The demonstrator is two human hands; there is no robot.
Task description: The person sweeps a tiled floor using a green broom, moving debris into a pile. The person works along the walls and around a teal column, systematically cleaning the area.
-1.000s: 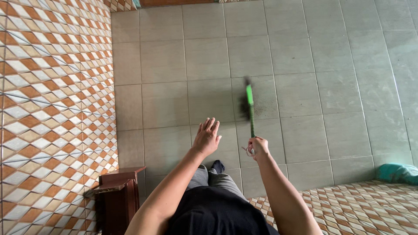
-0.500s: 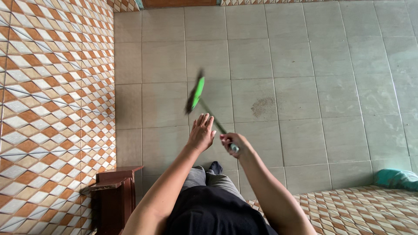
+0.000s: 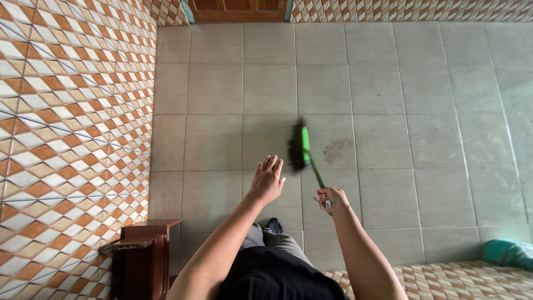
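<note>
A person's right hand grips the thin handle of a green brush, its dark bristles over the grey tiled floor beside a stain; the left hand hovers spread, empty, seemingly for balance.

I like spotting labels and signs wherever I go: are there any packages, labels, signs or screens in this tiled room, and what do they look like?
None in view: only grey floor tiles, patterned orange-and-white wall tiles, a green-headed broom in the right hand, and a brown wooden stand.
</note>
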